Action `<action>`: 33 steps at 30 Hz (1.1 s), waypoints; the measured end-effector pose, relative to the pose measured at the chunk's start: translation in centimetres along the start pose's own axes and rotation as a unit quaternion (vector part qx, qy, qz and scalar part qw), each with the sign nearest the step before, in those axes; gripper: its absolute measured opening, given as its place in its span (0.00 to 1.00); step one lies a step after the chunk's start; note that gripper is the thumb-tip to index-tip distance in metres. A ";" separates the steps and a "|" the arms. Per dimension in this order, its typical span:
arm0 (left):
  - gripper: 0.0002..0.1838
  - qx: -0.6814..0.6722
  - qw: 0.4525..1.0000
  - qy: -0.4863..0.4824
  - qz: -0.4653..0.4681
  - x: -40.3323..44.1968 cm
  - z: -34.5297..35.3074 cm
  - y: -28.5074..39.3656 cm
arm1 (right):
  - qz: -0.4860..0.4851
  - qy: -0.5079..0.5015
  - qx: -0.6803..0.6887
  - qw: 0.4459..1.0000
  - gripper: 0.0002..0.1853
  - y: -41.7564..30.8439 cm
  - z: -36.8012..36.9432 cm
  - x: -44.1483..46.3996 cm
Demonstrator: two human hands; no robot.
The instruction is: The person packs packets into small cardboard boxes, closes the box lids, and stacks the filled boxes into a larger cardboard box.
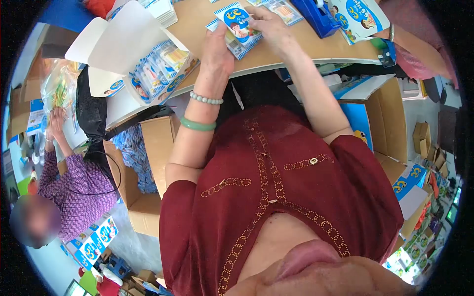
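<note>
A blue-and-white printed packet (pixel 239 25) with a cartoon figure on it is held between my hands above the tan tabletop. My left hand (pixel 217 53), wearing a beaded and a green bracelet on its wrist, grips the packet's left side with the thumb on top. At the upper right edge of the packet, the fingers of my right hand (pixel 272 28) are closed on it. Left of my hands, an open white box (pixel 112 45) holds several similar packets (pixel 157 70). Another packet (pixel 285 11) lies just beyond my right hand.
A blue tape dispenser (pixel 318 18) stands right of my hands, beside a printed white carton (pixel 363 20). Cardboard boxes (pixel 157 153) flank me below the table. A person in a purple patterned top (pixel 85 190) works at left; another person's arm (pixel 419 49) reaches in at right.
</note>
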State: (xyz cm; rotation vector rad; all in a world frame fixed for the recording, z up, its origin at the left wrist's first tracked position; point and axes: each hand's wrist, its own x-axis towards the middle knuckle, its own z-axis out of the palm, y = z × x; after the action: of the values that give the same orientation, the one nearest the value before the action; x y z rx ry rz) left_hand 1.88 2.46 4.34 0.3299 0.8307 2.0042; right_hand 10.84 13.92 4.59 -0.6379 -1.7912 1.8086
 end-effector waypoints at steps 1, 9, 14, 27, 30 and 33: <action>0.17 -0.001 1.000 -0.001 0.002 0.0 0.1 -0.1 | -0.011 0.004 0.010 1.000 0.21 0.1 0.2 -0.2; 0.06 0.051 0.998 0.018 0.024 -0.5 -1.1 -0.4 | -0.119 0.016 -0.073 0.990 0.12 1.5 1.9 -1.8; 0.09 0.032 0.992 0.122 0.009 -1.4 0.0 0.5 | -0.206 0.134 -0.445 0.861 0.17 1.0 -3.2 1.4; 0.09 0.009 0.995 0.101 0.000 -1.8 -1.6 0.4 | 0.089 0.118 -0.598 0.788 0.15 -1.9 -5.3 5.4; 0.09 0.023 0.997 0.080 -0.003 -2.0 -1.8 0.5 | -0.016 0.118 -0.509 0.853 0.17 -2.8 -4.1 8.9; 0.08 0.027 0.996 0.082 -0.004 -2.1 -1.6 0.4 | 0.007 0.159 -0.579 0.800 0.19 -4.1 -0.7 12.4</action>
State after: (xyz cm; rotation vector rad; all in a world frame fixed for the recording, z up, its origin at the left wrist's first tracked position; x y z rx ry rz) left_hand 1.93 -0.13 3.63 0.1936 0.9879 2.0250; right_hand 2.00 22.50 8.96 -1.2704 -2.4765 0.3276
